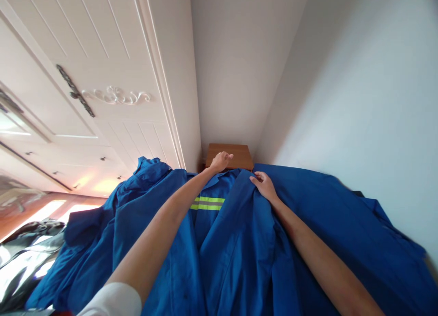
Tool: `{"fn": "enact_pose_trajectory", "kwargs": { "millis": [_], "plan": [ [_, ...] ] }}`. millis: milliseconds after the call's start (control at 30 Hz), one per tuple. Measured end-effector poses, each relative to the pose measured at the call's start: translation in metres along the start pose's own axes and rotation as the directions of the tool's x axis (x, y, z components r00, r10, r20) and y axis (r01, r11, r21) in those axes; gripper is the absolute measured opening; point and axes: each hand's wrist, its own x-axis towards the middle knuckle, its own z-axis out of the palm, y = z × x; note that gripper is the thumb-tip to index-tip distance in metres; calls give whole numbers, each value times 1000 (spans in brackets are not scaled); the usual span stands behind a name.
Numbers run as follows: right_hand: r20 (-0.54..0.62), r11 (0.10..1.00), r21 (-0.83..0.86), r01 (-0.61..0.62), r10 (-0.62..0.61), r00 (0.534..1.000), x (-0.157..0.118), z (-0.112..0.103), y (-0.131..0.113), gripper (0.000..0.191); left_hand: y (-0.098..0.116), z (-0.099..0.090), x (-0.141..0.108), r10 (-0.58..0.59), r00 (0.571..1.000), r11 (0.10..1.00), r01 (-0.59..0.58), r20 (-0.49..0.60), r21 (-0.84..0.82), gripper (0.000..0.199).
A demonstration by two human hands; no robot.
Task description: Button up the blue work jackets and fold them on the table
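A blue work jacket lies spread in front of me, its front parted. Inside it shows a yellow-green and grey reflective stripe. My left hand is above the far end of the jacket, by the collar. Its fingers are loosely bent and apart, with no cloth seen in them. At the jacket's right shoulder is my right hand, thumb and fingertips closed on the cloth edge. What lies under those fingertips is hidden.
More blue garments lie to the left and right. A brown wooden surface stands beyond the collar. A white wardrobe rises on the left, a pale wall on the right. Bags or clothes are piled at lower left.
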Motion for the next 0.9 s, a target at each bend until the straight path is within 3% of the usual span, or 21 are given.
{"fn": "enact_pose_trajectory", "kwargs": {
  "millis": [100,200,267,333,433,500,567,667,733,800,900],
  "plan": [
    [18,999,13,44,-44,999,-1,-3,-10,67,-10,-28,-18,64,997,998,-65,44,14,50],
    [71,960,-116,254,-247,966,-10,-9,-38,63,-22,-64,-48,137,985,988,-143,101,54,51],
    [237,872,-215,439,-389,890,-26,-13,-61,57,-31,-90,-75,183,973,964,-206,141,170,54],
    [468,760,-254,598,-445,764,-48,-15,-79,56,-39,-112,-105,209,955,925,-263,212,273,60],
    [712,626,-241,742,-405,573,-84,-23,-86,64,-48,-134,-150,211,914,883,-330,346,332,66],
    [765,596,-249,763,-362,532,-102,-35,-78,70,-54,-138,-177,212,874,864,-377,437,335,66],
    [736,614,-317,722,-321,596,-111,-53,-67,72,-62,-134,-198,178,840,852,-393,512,347,65],
    [573,715,-451,534,-227,787,-120,-86,-56,73,-72,-124,-214,98,823,852,-361,560,381,65],
    [464,807,-451,381,-153,873,-128,-107,-53,71,-73,-119,-215,72,832,858,-333,550,391,64],
    [395,887,-393,244,-77,916,-141,-121,-52,69,-64,-116,-212,74,860,868,-306,506,392,60],
    [354,929,-360,88,49,934,-159,-124,-52,77,-32,-106,-211,167,896,893,-314,412,322,60]
  ]
}}
